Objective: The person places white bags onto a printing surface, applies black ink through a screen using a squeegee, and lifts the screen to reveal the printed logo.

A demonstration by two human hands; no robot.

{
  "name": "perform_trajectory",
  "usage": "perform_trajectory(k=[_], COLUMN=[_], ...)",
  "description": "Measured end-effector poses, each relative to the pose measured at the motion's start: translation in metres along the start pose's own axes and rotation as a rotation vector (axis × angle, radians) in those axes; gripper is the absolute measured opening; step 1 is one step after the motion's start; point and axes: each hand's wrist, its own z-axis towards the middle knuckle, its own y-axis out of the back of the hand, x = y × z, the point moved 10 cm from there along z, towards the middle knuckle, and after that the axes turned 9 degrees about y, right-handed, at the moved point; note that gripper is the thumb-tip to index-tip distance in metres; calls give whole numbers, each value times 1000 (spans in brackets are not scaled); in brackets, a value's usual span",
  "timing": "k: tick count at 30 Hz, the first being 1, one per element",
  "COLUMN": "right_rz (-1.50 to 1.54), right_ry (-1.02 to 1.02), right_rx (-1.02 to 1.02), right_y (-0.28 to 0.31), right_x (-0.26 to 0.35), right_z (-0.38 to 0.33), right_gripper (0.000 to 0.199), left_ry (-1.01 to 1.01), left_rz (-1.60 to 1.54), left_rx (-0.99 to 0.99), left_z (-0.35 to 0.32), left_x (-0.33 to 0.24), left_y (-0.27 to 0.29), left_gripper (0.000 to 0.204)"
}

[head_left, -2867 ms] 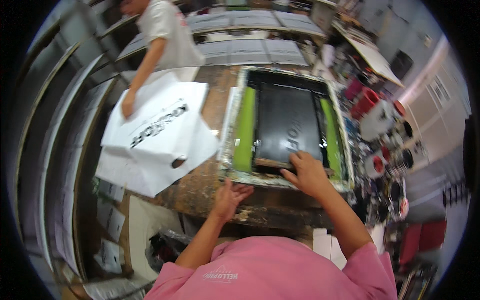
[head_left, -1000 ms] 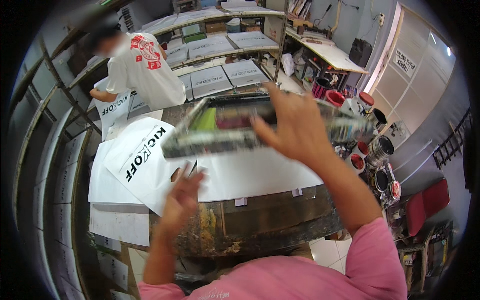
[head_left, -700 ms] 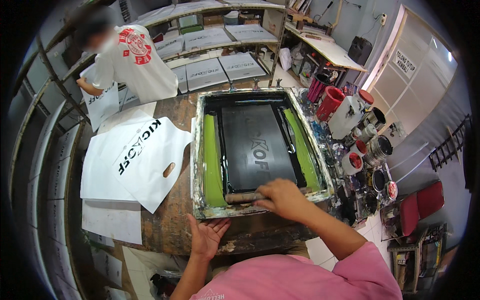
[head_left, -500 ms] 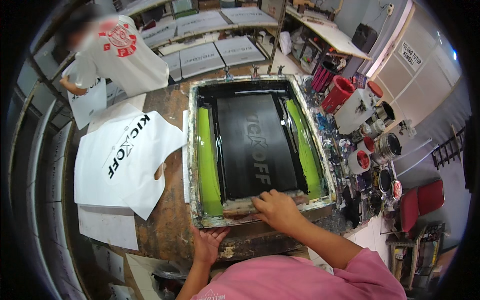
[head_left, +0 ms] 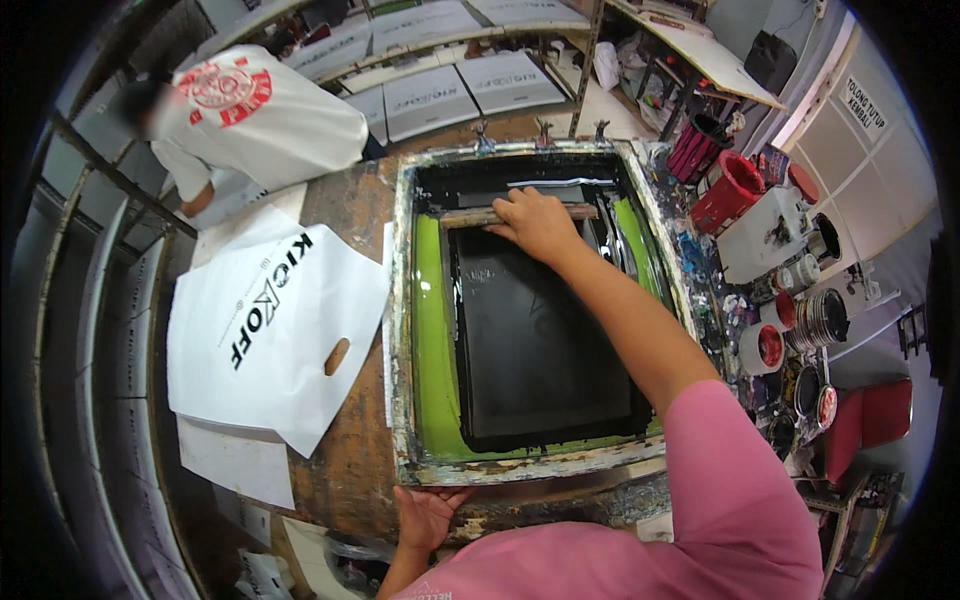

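Observation:
A screen-printing frame (head_left: 403,350) lies on the worn wooden table, its mesh bordered in bright green and spread with black ink (head_left: 545,370). My right hand (head_left: 538,224) grips a wooden-handled squeegee (head_left: 468,217) near the far end of the mesh, my forearm crossing over the frame's right side. Palm upward, my left hand (head_left: 428,515) is at the frame's near left corner with fingers stretched out; the tips go partly under the edge. To the left of the frame lies a white plastic bag (head_left: 205,335) with black lettering and a cut-out handle hole.
Clamps (head_left: 543,133) stand along the frame's far edge. Ink-stained tubs and a red bucket (head_left: 733,187) crowd the right side. A co-worker in a white shirt (head_left: 300,125) leans over the table at far left. Racks behind hold printed white bags (head_left: 430,100). A red chair (head_left: 885,413) stands at right.
My right hand has pushed the squeegee from the near end of the mesh to the far end. Dark ink now covers most of the lettering there. The co-worker has bent lower.

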Motion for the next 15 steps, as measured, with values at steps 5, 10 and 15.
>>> perform_trajectory(k=[5, 10, 15], right_rz=[73, 254, 267], right_ry=[46, 2, -71], right_rx=[163, 427, 367], right_y=[9, 89, 150], right_x=[3, 114, 196], right_z=[13, -96, -194], right_gripper=[43, 46, 36], left_ry=[-55, -100, -140], left_rz=[-61, -189, -176], left_rx=[77, 231, 349], left_z=[1, 6, 4], left_x=[-6, -3, -9], left_y=[-7, -7, -18], left_gripper=[97, 91, 86])
